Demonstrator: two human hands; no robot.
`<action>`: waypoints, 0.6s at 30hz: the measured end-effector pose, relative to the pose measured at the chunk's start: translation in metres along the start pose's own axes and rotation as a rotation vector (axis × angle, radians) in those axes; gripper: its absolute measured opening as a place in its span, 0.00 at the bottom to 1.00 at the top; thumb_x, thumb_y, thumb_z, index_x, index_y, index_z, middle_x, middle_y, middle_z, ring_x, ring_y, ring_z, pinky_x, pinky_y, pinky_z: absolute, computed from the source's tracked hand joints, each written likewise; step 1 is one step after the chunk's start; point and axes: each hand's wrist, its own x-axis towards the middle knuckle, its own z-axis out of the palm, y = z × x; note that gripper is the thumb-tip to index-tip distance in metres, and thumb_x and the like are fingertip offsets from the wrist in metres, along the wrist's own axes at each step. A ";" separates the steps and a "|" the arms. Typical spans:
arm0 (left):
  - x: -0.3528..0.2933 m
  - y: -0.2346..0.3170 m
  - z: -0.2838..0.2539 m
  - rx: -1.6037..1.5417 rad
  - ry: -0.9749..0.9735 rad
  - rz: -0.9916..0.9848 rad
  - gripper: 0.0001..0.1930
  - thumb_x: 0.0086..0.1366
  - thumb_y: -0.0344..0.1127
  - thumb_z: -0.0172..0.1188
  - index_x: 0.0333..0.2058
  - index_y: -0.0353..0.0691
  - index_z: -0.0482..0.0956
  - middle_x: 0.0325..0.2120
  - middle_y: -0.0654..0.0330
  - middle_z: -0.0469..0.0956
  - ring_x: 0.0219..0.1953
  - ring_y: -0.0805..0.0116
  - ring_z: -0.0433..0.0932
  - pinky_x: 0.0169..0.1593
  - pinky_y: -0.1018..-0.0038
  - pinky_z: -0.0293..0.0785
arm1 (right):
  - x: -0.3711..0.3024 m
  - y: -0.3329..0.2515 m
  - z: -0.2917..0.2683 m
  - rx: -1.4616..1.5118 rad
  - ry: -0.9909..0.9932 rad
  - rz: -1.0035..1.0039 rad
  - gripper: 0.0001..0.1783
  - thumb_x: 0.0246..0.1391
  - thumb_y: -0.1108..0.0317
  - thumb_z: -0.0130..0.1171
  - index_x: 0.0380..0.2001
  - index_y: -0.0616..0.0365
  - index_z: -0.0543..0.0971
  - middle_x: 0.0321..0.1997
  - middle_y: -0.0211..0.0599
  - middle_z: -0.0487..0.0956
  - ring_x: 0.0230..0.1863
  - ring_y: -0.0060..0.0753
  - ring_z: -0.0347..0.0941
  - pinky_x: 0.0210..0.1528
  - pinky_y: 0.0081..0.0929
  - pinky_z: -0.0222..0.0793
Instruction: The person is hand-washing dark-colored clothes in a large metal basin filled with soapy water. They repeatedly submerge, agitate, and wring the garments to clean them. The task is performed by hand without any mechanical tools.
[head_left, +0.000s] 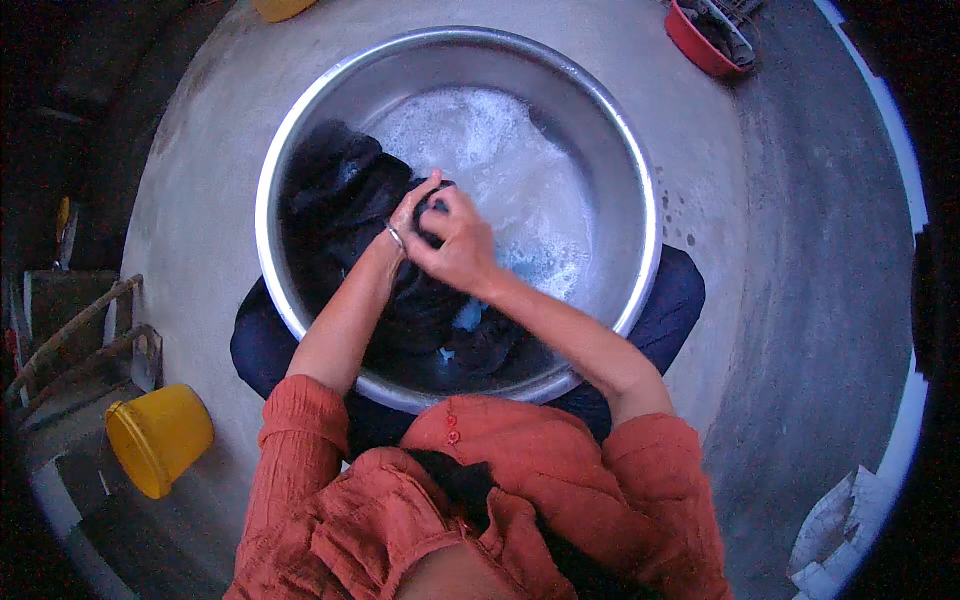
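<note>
A large round metal basin (642, 215) stands between my knees, with soapy water (470, 130) showing foam over its far and right parts. Bunched dark wet cloth (335, 205) fills the left and near side of the basin. Above it, my left hand (408, 212), with a ring of metal at the wrist, grips a fold of this cloth. Close against it, my right hand (460, 240) is curled around the same fold, its fingers bent. Part of the left hand is hidden behind the right. Small light-blue patches show among the dark cloth near the basin's front.
On the concrete floor (200, 260), a yellow bucket (165, 440) lies tipped at the left. A red tub (700, 40) with dark items in it sits at the far right. Wooden-handled tools (75, 320) lean at the left, and a pale crumpled sack (835, 520) lies at the near right.
</note>
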 end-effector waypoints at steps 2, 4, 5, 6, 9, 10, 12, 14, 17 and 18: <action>-0.005 -0.002 0.087 0.157 0.472 -0.010 0.17 0.60 0.47 0.51 0.40 0.41 0.69 0.28 0.61 0.72 0.30 0.74 0.70 0.36 0.75 0.69 | -0.006 -0.018 0.000 -0.046 0.020 -0.120 0.08 0.33 0.65 0.63 0.16 0.56 0.75 0.28 0.38 0.71 0.31 0.40 0.69 0.32 0.32 0.66; -0.013 -0.013 0.037 0.478 0.276 0.258 0.16 0.62 0.46 0.47 0.41 0.42 0.71 0.32 0.63 0.73 0.33 0.74 0.71 0.40 0.76 0.69 | -0.002 -0.013 0.009 -0.042 0.079 -0.155 0.06 0.35 0.66 0.61 0.14 0.54 0.74 0.25 0.36 0.71 0.25 0.41 0.69 0.25 0.33 0.66; -0.014 -0.023 0.003 0.582 0.245 0.370 0.15 0.63 0.44 0.45 0.41 0.42 0.72 0.33 0.64 0.73 0.34 0.74 0.72 0.40 0.76 0.69 | 0.001 -0.005 0.014 -0.022 0.115 -0.134 0.06 0.35 0.65 0.60 0.14 0.53 0.74 0.24 0.35 0.70 0.24 0.40 0.69 0.23 0.33 0.66; -0.007 -0.024 0.000 0.597 0.324 0.432 0.13 0.62 0.43 0.44 0.40 0.43 0.72 0.30 0.63 0.73 0.33 0.74 0.71 0.39 0.74 0.70 | 0.005 0.008 0.017 -0.007 0.155 -0.111 0.06 0.36 0.65 0.59 0.13 0.52 0.74 0.23 0.34 0.70 0.23 0.40 0.69 0.21 0.33 0.66; 0.006 -0.015 0.012 0.941 0.640 0.400 0.15 0.62 0.42 0.41 0.31 0.42 0.76 0.28 0.62 0.74 0.33 0.72 0.70 0.38 0.75 0.69 | 0.019 0.057 0.012 -0.042 0.242 0.052 0.05 0.39 0.68 0.56 0.14 0.52 0.74 0.20 0.39 0.74 0.23 0.44 0.71 0.21 0.35 0.66; 0.012 -0.010 0.005 1.107 0.602 0.372 0.16 0.63 0.43 0.41 0.30 0.42 0.77 0.29 0.62 0.75 0.33 0.72 0.70 0.38 0.76 0.68 | 0.020 0.079 0.011 -0.109 0.241 0.035 0.06 0.40 0.67 0.54 0.15 0.52 0.75 0.21 0.40 0.74 0.22 0.46 0.71 0.23 0.37 0.66; 0.018 -0.020 0.027 0.611 0.563 0.236 0.15 0.62 0.41 0.46 0.36 0.37 0.75 0.34 0.64 0.75 0.38 0.73 0.71 0.45 0.77 0.65 | 0.017 0.136 -0.003 -0.486 0.101 0.332 0.12 0.45 0.60 0.50 0.17 0.53 0.77 0.25 0.43 0.75 0.25 0.51 0.72 0.29 0.46 0.67; 0.035 -0.029 -0.026 0.850 0.800 0.221 0.17 0.62 0.42 0.46 0.38 0.34 0.75 0.36 0.63 0.74 0.40 0.73 0.70 0.47 0.77 0.63 | 0.018 0.171 -0.023 -0.738 -0.119 0.270 0.17 0.50 0.53 0.47 0.34 0.51 0.77 0.46 0.51 0.69 0.49 0.59 0.61 0.42 0.50 0.63; 0.021 -0.025 -0.001 0.719 0.833 0.213 0.28 0.63 0.56 0.42 0.44 0.32 0.72 0.42 0.59 0.73 0.45 0.71 0.69 0.53 0.76 0.61 | 0.017 0.148 -0.040 -0.663 -0.163 0.524 0.23 0.50 0.45 0.47 0.45 0.43 0.73 0.55 0.50 0.61 0.53 0.63 0.54 0.45 0.57 0.60; 0.023 -0.026 0.001 0.748 0.851 0.239 0.29 0.62 0.57 0.42 0.44 0.33 0.72 0.42 0.58 0.73 0.45 0.69 0.69 0.52 0.75 0.62 | 0.014 0.141 -0.036 -0.665 -0.261 0.509 0.23 0.49 0.44 0.48 0.46 0.42 0.72 0.56 0.49 0.60 0.53 0.62 0.54 0.45 0.58 0.59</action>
